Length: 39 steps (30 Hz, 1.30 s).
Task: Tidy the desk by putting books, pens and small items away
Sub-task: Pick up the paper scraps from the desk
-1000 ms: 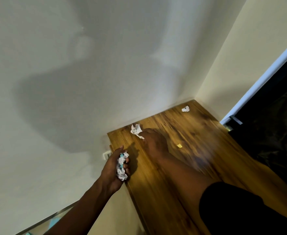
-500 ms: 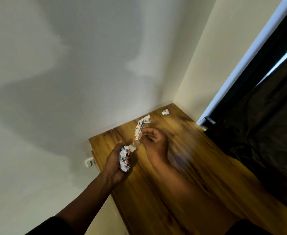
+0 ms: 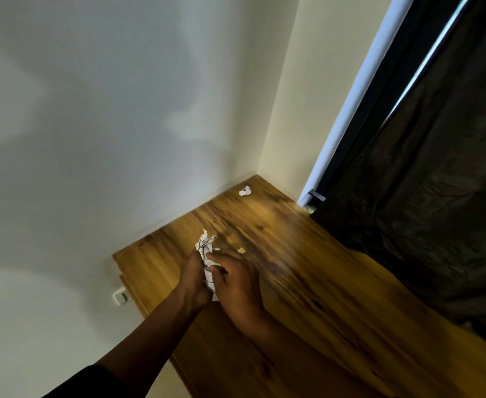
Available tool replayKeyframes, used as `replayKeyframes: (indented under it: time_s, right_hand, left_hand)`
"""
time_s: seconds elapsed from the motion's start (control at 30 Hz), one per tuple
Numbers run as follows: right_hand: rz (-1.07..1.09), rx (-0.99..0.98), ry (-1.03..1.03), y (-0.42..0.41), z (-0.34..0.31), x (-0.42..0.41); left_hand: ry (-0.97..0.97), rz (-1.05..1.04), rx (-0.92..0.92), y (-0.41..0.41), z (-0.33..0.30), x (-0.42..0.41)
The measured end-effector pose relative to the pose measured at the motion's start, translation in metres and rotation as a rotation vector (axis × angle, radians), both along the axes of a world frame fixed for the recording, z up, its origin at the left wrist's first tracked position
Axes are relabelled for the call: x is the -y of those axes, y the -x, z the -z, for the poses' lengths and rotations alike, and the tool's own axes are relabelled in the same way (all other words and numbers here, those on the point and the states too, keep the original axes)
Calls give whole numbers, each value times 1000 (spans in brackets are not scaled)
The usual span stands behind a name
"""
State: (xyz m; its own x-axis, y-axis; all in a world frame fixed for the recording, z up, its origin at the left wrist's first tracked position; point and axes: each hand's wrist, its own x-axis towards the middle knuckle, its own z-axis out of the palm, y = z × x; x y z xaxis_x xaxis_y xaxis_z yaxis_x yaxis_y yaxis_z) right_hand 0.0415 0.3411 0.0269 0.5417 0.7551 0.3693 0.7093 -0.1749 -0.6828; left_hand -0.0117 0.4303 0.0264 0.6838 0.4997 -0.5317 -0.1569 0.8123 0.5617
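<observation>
We squeeze the crumpled paper (image 3: 207, 262) between both hands, left hand (image 3: 194, 278) and right hand (image 3: 237, 282). Another paper ball (image 3: 245, 191) lies on the counter (image 3: 307, 282) farther up the frame, nearer our right hand.

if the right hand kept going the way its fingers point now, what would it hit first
The right hand points up-left into the crumpled paper that both hands hold together, so that comes first, with the left hand just behind it. Depth is hard to judge here.
</observation>
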Motion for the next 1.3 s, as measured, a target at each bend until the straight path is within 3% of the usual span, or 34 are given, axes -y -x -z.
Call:
replayKeyframes:
  time_s: [0.13, 0.43, 0.57, 0.77, 0.87, 0.93, 1.13, 1.3]
  right_hand:
    - [13, 81, 45, -9, 2, 2]
    - [123, 200, 167, -27, -7, -8]
    - [155, 278, 205, -36, -7, -16]
    - [-84, -69, 38, -57, -5, -29]
    - [11, -210, -29, -82, 1, -38]
    - [88, -156, -17, -107, 10, -52]
    - [122, 138, 299, -189, 26, -113]
    - [-49, 288, 568, -246, 33, -152]
  left_hand:
    - [10, 70, 144, -6, -2, 0]
    - [-21, 201, 121, -13, -3, -11]
    - [-26, 167, 111, -20, 6, -18]
    - [-54, 41, 59, -29, 29, -38]
    - [69, 11, 165, -33, 29, -50]
    - [74, -21, 121, -33, 32, -59]
    - [-110, -128, 35, -34, 48, -75]
    - [-144, -217, -42, -43, 60, -81]
